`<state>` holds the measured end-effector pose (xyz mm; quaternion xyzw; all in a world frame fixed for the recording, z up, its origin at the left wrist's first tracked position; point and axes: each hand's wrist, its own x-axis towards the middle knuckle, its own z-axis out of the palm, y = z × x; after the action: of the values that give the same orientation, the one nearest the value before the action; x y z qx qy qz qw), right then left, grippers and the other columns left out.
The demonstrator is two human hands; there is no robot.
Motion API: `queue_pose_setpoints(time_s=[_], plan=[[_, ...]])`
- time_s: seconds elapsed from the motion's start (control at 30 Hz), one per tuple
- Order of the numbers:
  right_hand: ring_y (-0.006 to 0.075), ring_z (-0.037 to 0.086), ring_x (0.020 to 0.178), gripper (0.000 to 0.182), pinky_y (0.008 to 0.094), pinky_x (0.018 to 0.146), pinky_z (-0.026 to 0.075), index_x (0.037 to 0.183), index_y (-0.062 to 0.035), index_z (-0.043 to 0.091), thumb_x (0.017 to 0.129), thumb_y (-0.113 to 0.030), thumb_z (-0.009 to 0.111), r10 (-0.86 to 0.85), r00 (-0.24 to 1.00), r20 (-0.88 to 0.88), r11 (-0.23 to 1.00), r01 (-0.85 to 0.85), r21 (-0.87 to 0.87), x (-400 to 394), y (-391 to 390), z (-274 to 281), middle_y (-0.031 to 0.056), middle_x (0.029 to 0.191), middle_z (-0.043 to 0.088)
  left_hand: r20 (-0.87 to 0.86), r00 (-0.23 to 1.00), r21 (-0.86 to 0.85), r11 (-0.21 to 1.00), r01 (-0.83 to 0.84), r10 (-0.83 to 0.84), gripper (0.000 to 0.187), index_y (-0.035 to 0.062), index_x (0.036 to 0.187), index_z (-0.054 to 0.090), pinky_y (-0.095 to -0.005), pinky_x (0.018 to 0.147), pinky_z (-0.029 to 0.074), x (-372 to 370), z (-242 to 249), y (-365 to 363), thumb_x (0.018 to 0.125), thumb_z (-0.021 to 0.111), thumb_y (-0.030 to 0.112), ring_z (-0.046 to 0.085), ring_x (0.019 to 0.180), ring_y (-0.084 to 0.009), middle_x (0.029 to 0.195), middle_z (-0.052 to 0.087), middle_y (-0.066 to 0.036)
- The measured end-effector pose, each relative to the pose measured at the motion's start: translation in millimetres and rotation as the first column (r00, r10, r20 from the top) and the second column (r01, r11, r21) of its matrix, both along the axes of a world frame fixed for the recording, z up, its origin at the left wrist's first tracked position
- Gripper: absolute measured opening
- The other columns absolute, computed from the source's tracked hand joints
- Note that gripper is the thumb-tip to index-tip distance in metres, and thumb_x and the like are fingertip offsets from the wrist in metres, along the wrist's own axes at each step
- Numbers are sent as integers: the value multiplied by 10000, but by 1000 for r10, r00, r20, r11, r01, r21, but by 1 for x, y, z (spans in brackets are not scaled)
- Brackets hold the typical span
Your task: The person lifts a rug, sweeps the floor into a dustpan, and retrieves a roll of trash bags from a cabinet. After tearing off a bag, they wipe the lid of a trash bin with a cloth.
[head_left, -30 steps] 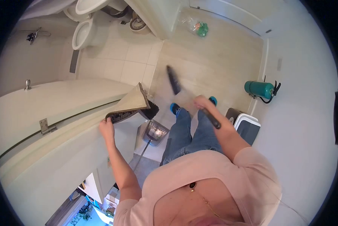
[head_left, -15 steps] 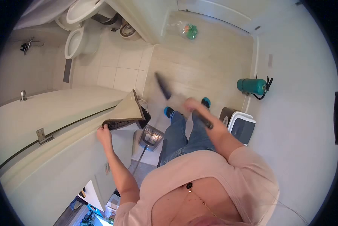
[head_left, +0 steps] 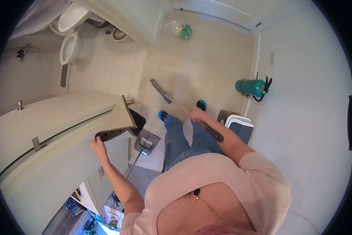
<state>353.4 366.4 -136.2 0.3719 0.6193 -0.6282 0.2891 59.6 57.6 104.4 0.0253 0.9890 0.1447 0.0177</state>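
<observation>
Far left: white door [head_left: 62, 114], a metal knob [head_left: 20, 105] on its upper face; beyond it, a white toilet bowl [head_left: 69, 47] on the tiled side. Next, left hand [head_left: 99, 147] – fingers closed on the near corner of a mat [head_left: 116, 120]. The mat hangs folded from that grip, smooth beige face up, dark pile showing underneath and at its right end. Just below the mat's right end, a grey dustpan [head_left: 153, 140] sits on the floor [head_left: 219, 58], its long handle slanting down-left. Broom [head_left: 160, 91] next: head low over the floor in front of the shoes [head_left: 163, 114]; contact with the floor cannot be told. Farther off lies a green plastic bundle [head_left: 186, 31]. Right hand [head_left: 197, 114] – fingers wrapped around the broom's handle, dark grip end crossing near the forearm. Rightmost: a lidded bin [head_left: 240, 129], then a green fire extinguisher [head_left: 250, 87] beside the wall [head_left: 301, 129].
</observation>
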Motion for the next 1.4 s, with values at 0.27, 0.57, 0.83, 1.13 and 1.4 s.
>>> queue_pose_setpoints(time_s=[0.27,0.57,0.83,1.13,1.4], plan=[[250,556,454,139,367,432,440,671,-23,595,626,-151,565,336,942,1,846,-302,439,75,124,-60,145,559,557,26,996,-14,996,-86,86,317,-72,647,526,-390,551,379,36,11,-9,759,485,222,487,530,-289,573,536,-195],[255,541,435,197,380,368,410,820,6,594,732,-150,512,85,996,25,986,-80,-144,70,-71,24,147,526,536,13,996,-94,992,-83,84,337,-59,718,584,-398,597,408,56,15,-18,752,493,264,546,592,-314,638,572,-210],[207,552,436,200,337,402,452,622,-31,593,745,-170,521,96,989,111,975,-115,188,80,-29,-74,114,542,557,126,988,-12,996,-90,91,319,-72,708,576,-374,563,396,89,-8,-89,752,499,235,510,538,-265,574,550,-180],[280,589,483,185,360,451,478,800,73,543,746,-98,500,-43,997,63,938,19,345,121,-132,61,203,648,592,22,999,169,985,-38,35,315,-94,722,563,-367,573,394,110,-37,-159,743,507,215,494,541,-260,582,539,-200],[284,606,609,205,364,539,480,766,41,611,715,-133,516,589,785,190,685,-610,398,184,-114,-20,201,708,597,83,995,127,991,48,-59,320,-93,720,561,-376,563,391,123,-40,-181,743,508,222,512,546,-250,574,528,-205]])
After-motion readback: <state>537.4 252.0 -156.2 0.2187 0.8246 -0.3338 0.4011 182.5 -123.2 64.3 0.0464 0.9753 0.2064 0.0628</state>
